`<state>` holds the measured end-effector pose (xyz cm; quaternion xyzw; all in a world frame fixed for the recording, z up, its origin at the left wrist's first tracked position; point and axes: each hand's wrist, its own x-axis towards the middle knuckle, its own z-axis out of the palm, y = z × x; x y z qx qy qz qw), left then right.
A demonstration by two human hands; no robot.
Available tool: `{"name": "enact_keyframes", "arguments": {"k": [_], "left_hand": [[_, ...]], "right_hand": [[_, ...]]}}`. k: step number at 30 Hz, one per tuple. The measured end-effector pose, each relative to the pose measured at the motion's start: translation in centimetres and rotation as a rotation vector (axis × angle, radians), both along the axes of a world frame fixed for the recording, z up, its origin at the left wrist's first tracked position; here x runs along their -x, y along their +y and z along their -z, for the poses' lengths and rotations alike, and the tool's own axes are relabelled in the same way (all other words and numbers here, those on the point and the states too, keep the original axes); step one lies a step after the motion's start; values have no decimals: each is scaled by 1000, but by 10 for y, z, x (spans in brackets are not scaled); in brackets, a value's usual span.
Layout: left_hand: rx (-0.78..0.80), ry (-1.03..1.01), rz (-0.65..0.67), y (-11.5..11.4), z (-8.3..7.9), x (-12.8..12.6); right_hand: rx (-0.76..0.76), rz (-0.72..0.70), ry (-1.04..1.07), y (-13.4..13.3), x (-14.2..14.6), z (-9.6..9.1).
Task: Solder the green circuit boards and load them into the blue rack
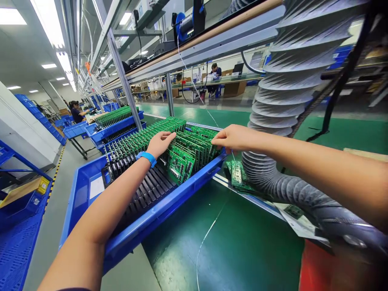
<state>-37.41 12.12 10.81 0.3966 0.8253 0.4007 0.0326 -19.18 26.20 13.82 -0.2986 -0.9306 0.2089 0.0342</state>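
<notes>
Boards (pixel 180 163) stand on edge in the bin (pixel 157 211): a long upright row down its far side, and a leaning cluster toward its end nearest the hose (pixel 277 97). Judged light and stiff, with smooth edges that could slip; soldered parts on the faces look easily knocked, so I would take hold by the bare edges or top corners and keep fingertips off the components. My left hand (pixel 160 144) is over the middle of the bin, thumb and fingers narrow, tips at the top edges where row and cluster meet; cannot tell whether it grips one. My right hand (pixel 228 137) is at the bin's hose end, fingers curled into a narrow pinch at the cluster's upper corners; what lies between the tips is hidden. Dark rack (pixel 148 190) shows inside the bin, nearer me than the boards.
</notes>
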Motion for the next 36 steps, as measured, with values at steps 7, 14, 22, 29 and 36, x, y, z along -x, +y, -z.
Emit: {"name": "enact_keyframes", "arguments": {"k": [7,14,22,29,36], "left_hand": [[150,76,16,15,-14,4],[249,132,87,31,-24,11],[226,136,109,35,-25,22],[197,45,221,29,-18,32],[179,22,239,31,-15,35]], "right_hand": [[-253,-18,0,1,0,1],[-262,-114,75,-4,-9,-11],[46,-171,91,-10,-5,-20],[157,-143,42,-22,3,-12],[81,-70,82,-30,5,-14]]}}
